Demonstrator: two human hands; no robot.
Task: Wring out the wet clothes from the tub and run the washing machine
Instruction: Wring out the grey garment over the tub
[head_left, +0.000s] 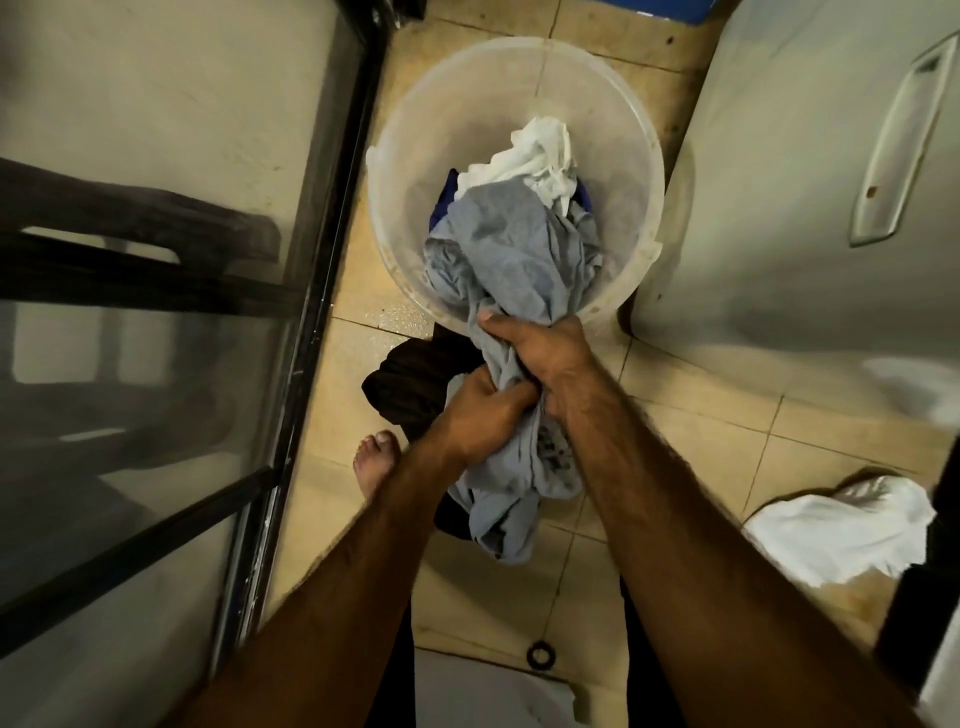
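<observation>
over the tub (395, 270) rim, left hand (480, 415) and right hand (545, 358) clamp the grey garment (498, 244); bare floor (701, 415) at right

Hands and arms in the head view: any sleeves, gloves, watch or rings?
No sleeves: the left arm and right arm are bare to the frame's edge. The left hand and right hand wear no gloves; neither wrist carries a watch or band. Rings cannot be told.

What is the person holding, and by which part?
A grey garment, gripped around its bunched middle by both hands: the right hand nearer the tub, the left hand just behind it. One end lies in the tub; the other hangs down.
</observation>
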